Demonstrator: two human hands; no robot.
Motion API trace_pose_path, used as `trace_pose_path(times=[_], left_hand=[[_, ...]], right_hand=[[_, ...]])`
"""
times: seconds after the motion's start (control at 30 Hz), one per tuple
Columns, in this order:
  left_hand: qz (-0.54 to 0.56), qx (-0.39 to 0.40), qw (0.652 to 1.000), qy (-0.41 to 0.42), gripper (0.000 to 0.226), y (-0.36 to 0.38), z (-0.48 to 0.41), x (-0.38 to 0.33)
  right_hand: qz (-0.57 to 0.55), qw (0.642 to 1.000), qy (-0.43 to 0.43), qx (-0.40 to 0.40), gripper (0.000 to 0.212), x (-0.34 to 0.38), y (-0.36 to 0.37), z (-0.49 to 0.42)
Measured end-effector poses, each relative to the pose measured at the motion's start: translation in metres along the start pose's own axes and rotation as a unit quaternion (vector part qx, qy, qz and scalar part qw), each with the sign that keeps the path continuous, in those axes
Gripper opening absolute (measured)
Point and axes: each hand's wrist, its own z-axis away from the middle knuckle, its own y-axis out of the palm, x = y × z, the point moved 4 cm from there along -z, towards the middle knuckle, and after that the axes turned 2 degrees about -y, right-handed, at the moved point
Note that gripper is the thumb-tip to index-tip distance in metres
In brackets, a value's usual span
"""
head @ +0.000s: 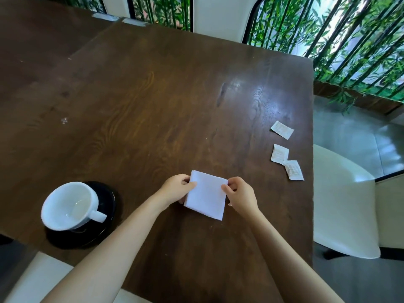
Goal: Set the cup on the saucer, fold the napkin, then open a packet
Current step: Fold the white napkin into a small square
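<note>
A white napkin (206,194), folded into a small square, is held over the middle of the dark wooden table (153,106). My left hand (176,189) pinches its left edge with thumb on top. My right hand (240,194) pinches its right edge the same way. At the near left, a white cup (70,205) stands on a black saucer (109,200), its handle pointing right. Three white packets lie near the right edge: one (282,129) farther back, and two touching, one (279,154) left and one (294,169) right.
A white chair (345,206) stands just past the table's right edge. Another white chair back (218,16) is at the far side, before a bamboo screen (349,40). A white seat (37,278) shows at the near left corner.
</note>
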Motion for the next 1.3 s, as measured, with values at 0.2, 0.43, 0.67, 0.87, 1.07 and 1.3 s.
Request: trace_pose_path(times=[0.2, 0.43, 0.67, 0.87, 1.07, 1.3], left_hand=[[0.167, 0.009, 0.986, 0.024, 0.018, 0.014, 0.021, -0.012], [0.289, -0.007, 0.955, 0.072, 0.011, 0.019, 0.029, -0.062], [0.254, -0.233, 0.931, 0.118, 0.024, 0.019, 0.046, -0.091], [0.298, -0.273, 0.903, 0.145, 0.026, 0.009, 0.067, -0.103], [0.384, -0.222, 0.886, 0.137, 0.022, -0.002, 0.085, -0.088], [0.499, -0.161, 0.847, 0.089, 0.034, -0.026, 0.116, -0.009]], right_hand=[[-0.13, 0.988, 0.039, 0.074, 0.032, 0.001, -0.005, -0.001], [-0.253, 0.967, -0.007, -0.038, 0.033, 0.045, -0.05, -0.004], [-0.243, 0.958, -0.09, -0.121, 0.035, 0.075, -0.071, 0.01], [-0.316, 0.927, -0.135, -0.15, 0.043, 0.097, -0.08, 0.022], [-0.322, 0.923, -0.174, -0.116, 0.048, 0.116, -0.076, 0.036], [-0.111, 0.96, -0.228, 0.122, 0.052, 0.134, -0.029, 0.044]])
